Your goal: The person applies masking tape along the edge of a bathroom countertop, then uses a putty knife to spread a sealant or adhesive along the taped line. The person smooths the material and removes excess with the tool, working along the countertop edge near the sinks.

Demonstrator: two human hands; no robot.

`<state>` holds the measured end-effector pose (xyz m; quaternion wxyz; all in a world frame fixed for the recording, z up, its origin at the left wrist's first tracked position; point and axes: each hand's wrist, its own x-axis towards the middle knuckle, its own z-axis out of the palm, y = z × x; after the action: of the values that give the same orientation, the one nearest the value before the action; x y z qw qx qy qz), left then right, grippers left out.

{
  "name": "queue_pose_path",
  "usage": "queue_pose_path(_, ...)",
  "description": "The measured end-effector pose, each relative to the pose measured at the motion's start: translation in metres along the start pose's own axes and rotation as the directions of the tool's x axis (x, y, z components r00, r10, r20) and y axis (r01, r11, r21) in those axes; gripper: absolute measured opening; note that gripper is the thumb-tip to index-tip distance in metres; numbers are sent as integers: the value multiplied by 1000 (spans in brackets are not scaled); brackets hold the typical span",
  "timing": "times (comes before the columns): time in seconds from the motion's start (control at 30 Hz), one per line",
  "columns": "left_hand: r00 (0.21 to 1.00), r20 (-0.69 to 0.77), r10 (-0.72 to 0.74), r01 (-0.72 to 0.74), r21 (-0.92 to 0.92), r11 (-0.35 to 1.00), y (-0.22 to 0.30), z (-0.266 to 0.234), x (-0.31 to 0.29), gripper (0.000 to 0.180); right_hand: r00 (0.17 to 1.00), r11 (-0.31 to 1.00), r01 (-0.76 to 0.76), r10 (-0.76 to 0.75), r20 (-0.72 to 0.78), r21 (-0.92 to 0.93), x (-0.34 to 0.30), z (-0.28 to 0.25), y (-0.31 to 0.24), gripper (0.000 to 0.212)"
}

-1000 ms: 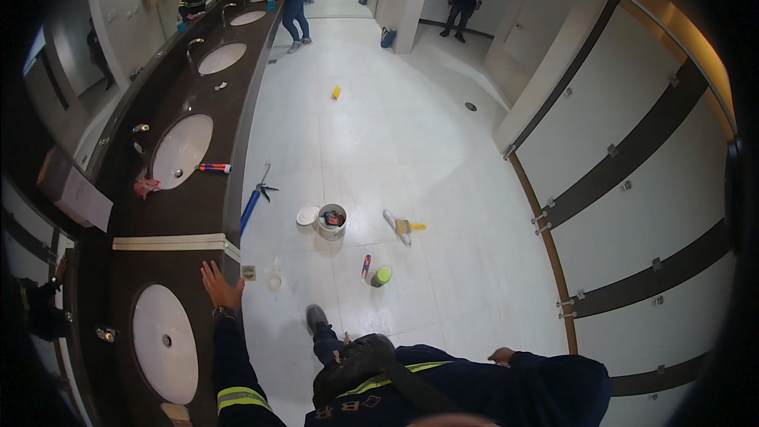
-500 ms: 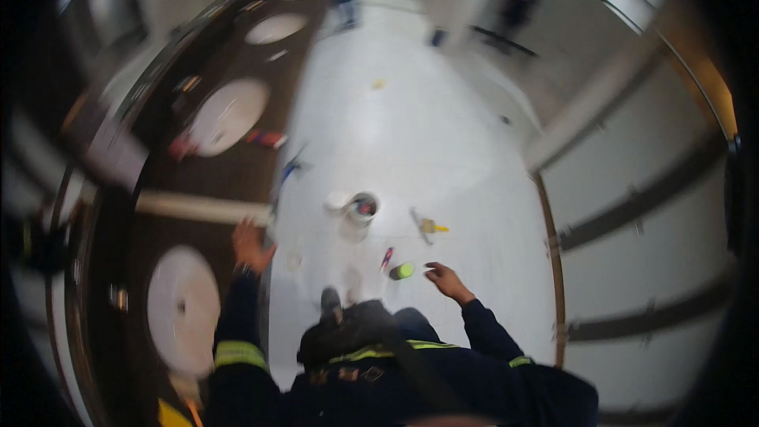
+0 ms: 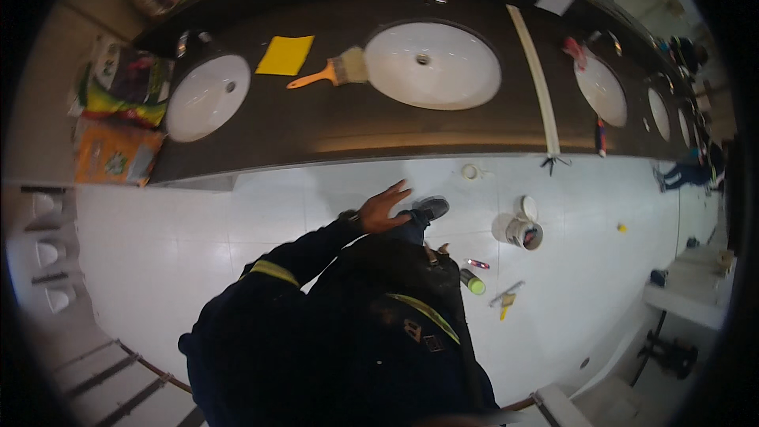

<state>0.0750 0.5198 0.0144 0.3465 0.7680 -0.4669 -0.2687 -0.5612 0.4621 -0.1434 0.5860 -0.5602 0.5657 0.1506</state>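
Observation:
My left hand [image 3: 385, 209] holds nothing; its fingers are spread above the white floor, near my dark shoe [image 3: 432, 206] and below the counter's front edge. My right hand is out of sight. On the dark counter [image 3: 308, 126] lies a wide paintbrush [image 3: 340, 69] with an orange handle, its bristles against the rim of a white oval sink [image 3: 433, 63]. A yellow cloth [image 3: 285, 55] lies flat to the left of the brush. Another sink [image 3: 209, 98] is set in the counter farther left.
Plastic bags [image 3: 122, 83] crowd the counter's left end. A pale strip [image 3: 538, 83] crosses the counter. On the floor stand a bucket [image 3: 523, 234] and a tape roll [image 3: 470, 171], with a green-topped can [image 3: 473, 281], a cutter [image 3: 477, 264] and a squeegee [image 3: 507, 294] nearby.
My view has swung left, so the counter now runs across the top. My left hand has come off the counter edge and hangs over the floor. The right hand has left the view.

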Motion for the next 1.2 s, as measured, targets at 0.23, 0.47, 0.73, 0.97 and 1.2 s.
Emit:
queue_pose_path(0.23, 980, -186, -67, 88, 104, 991, -37, -127, -96, 59, 985, 977, 155, -141, -99, 145, 66, -1, -147, 44)
queue_pose_path(0.47, 923, -373, 94, -63, 95, 993, -79, -248, -93, 51, 930, 951, 309, -308, -201, -27, 8, 115, -379, 40)
queue_pose_path(0.73, 557, -806, 203, 186, 359, 914, -93, -535, -230, 45, 572, 344, 818, -569, 591, -461, 57, 298, -552, 30)
queue_pose_path(0.97, 307, -886, 346, 638, 462, 616, -42, -621, -395, 41, 420, 267, 906, -461, 782, -329, -46, 434, -755, 31)
queue_pose_path(1.2, 167, -863, 477, 902, 329, 280, -11, -644, -550, 47, 101, 72, 995, -712, 695, -70, -173, 559, -901, 35)
